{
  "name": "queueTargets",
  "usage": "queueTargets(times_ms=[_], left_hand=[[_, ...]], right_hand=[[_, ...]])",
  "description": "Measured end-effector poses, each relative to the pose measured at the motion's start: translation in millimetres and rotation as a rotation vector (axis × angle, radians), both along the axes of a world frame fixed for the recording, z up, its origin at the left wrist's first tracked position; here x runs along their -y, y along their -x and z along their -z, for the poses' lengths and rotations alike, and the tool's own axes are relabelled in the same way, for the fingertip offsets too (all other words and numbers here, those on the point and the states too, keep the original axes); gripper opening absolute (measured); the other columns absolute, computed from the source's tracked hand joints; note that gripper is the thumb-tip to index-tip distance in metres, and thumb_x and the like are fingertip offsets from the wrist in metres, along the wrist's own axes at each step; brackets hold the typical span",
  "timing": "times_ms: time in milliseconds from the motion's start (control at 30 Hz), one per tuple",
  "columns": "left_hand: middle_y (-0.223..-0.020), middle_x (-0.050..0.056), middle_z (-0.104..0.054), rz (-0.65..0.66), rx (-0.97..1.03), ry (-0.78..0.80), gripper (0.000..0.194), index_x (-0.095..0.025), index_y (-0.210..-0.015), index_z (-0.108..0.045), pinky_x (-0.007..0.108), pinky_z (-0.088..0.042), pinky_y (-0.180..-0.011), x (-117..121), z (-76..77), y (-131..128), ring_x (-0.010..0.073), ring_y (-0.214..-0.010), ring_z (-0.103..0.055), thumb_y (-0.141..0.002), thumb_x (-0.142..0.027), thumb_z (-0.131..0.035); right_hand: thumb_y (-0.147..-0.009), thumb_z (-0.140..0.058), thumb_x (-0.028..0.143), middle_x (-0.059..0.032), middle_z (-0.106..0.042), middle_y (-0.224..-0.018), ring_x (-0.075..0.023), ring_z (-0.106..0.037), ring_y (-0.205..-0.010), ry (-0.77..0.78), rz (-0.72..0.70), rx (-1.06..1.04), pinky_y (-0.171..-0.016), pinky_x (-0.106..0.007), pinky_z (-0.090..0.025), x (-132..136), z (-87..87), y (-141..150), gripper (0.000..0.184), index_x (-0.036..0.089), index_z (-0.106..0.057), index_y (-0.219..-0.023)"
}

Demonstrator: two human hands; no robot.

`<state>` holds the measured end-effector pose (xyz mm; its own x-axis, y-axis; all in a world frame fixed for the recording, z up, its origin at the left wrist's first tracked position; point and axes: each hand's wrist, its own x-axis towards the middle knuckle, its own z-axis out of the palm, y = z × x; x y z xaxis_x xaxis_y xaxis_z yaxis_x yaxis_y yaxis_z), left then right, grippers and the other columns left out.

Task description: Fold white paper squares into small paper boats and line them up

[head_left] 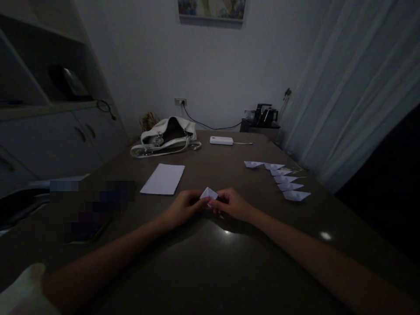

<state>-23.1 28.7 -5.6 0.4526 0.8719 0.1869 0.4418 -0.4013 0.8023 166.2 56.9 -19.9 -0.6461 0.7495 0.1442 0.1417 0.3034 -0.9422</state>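
A small folded white paper (209,193) is held between both hands above the middle of the dark table (183,262), its pointed top facing away from me. My left hand (187,205) pinches its left side, thumb on the near face. From the right, my right hand (233,204) grips the other side with thumb and fingers, the two thumbs almost meeting. The lower part of the paper is partly covered by the fingers. To the right, several folded paper boats (291,187) stand in a curved row.
A stack of white paper (164,179) lies left of my hands. Behind it sits a white handbag (169,135); a white power strip-like device (221,140) lies at the back. A blurred-out object (98,214) is at the left. A kettle (269,116) stands beyond the far right corner.
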Motion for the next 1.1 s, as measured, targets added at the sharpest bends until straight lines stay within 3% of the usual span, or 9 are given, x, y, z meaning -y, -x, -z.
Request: queueTargets(times_ms=[167, 300, 400, 500, 600, 733, 867, 967, 1100], left_hand=[[-0.073, 0.003, -0.063, 0.001, 0.026, -0.047, 0.034, -0.010, -0.084, -0.065, 0.022, -0.040, -0.059, 2.8, -3.1, -0.1, 0.0144, -0.066, -0.053, -0.089, -0.037, -0.045], [-0.072, 0.003, -0.062, 0.065, 0.058, 0.064, 0.034, -0.010, -0.084, -0.064, 0.022, -0.040, -0.056, 2.7, -3.8, -0.4, 0.0133, -0.064, -0.053, -0.089, -0.037, -0.044], [-0.076, 0.003, -0.061, 0.015, 0.114, 0.065, 0.031, -0.011, -0.095, -0.061, 0.023, -0.044, -0.059, 1.7, -0.1, -0.5, 0.0143, -0.068, -0.055, -0.089, -0.038, -0.045], [-0.101, 0.007, -0.059, -0.079, 0.178, -0.137, 0.043, -0.017, -0.120, -0.047, 0.027, -0.048, -0.068, 2.2, 4.6, -0.3, 0.0163, -0.081, -0.057, -0.083, -0.034, -0.059], [-0.127, 0.011, -0.046, -0.072, 0.072, -0.391, 0.043, -0.022, -0.116, -0.052, 0.032, -0.048, -0.082, 4.7, 5.4, 0.8, 0.0195, -0.100, -0.055, -0.076, -0.026, -0.067], [-0.111, 0.008, -0.059, -0.006, -0.036, -0.516, 0.016, -0.020, -0.099, -0.062, 0.032, -0.046, -0.087, 7.5, 1.8, 3.4, 0.0180, -0.100, -0.056, -0.085, -0.017, -0.054], [-0.087, 0.004, -0.066, -0.103, -0.013, -0.458, 0.012, -0.017, -0.094, -0.063, 0.025, -0.048, -0.072, 5.9, 2.0, 3.7, 0.0148, -0.079, -0.060, -0.086, -0.021, -0.055], [-0.077, 0.002, -0.067, -0.180, -0.037, -0.375, 0.013, -0.016, -0.087, -0.064, 0.023, -0.046, -0.064, 3.3, 3.9, 2.9, 0.0138, -0.069, -0.060, -0.084, -0.026, -0.057], [-0.073, 0.001, -0.067, -0.139, -0.089, -0.325, 0.015, -0.016, -0.085, -0.066, 0.021, -0.044, -0.060, 2.5, 4.0, 3.0, 0.0132, -0.065, -0.059, -0.084, -0.028, -0.057]], right_hand=[[-0.084, -0.047, 0.056, -0.0021, -0.060, -0.061, -0.0084, -0.051, -0.050, 0.027, -0.010, -0.054, -0.049, -0.020, -0.039, -0.6, -0.4, 0.5, 0.046, 0.013, -0.061, -0.072], [-0.080, -0.051, 0.058, -0.0011, -0.059, -0.058, -0.0085, -0.050, -0.049, 0.012, -0.003, -0.071, -0.048, -0.020, -0.039, 0.3, -3.0, 0.2, 0.047, 0.014, -0.060, -0.068], [-0.080, -0.051, 0.058, -0.0002, -0.058, -0.056, -0.0088, -0.050, -0.048, 0.036, 0.060, -0.109, -0.048, -0.021, -0.039, -0.3, -2.7, -0.2, 0.047, 0.015, -0.059, -0.066], [-0.079, -0.053, 0.056, 0.0007, -0.057, -0.053, -0.0085, -0.050, -0.046, 0.100, 0.094, -0.145, -0.047, -0.021, -0.038, -2.3, -1.2, -1.0, 0.045, 0.015, -0.059, -0.063], [-0.080, -0.054, 0.053, 0.0006, -0.058, -0.052, -0.0075, -0.049, -0.044, 0.149, 0.089, -0.148, -0.046, -0.020, -0.037, -3.7, -1.9, -2.5, 0.043, 0.014, -0.060, -0.063], [-0.081, -0.050, 0.055, 0.0001, -0.057, -0.050, -0.0065, -0.045, -0.039, 0.171, -0.032, -0.063, -0.040, -0.019, -0.034, -2.8, -5.3, -3.3, 0.048, 0.013, -0.060, -0.061], [-0.080, -0.053, 0.055, 0.0038, -0.048, -0.047, -0.0069, -0.043, -0.042, -0.002, 0.132, -0.044, -0.042, -0.019, -0.033, 0.5, -5.8, -1.0, 0.045, 0.016, -0.051, -0.058], [-0.077, -0.063, 0.044, 0.0018, -0.054, -0.064, -0.0093, -0.049, -0.056, -0.238, 0.286, -0.057, -0.051, -0.020, -0.038, 4.1, -7.1, -0.2, 0.027, 0.018, -0.056, -0.075], [-0.081, -0.061, 0.035, -0.0022, -0.059, -0.079, -0.0115, -0.051, -0.065, -0.463, 0.252, 0.033, -0.056, -0.023, -0.041, 8.0, -10.6, -1.6, 0.017, 0.021, -0.065, -0.088]])
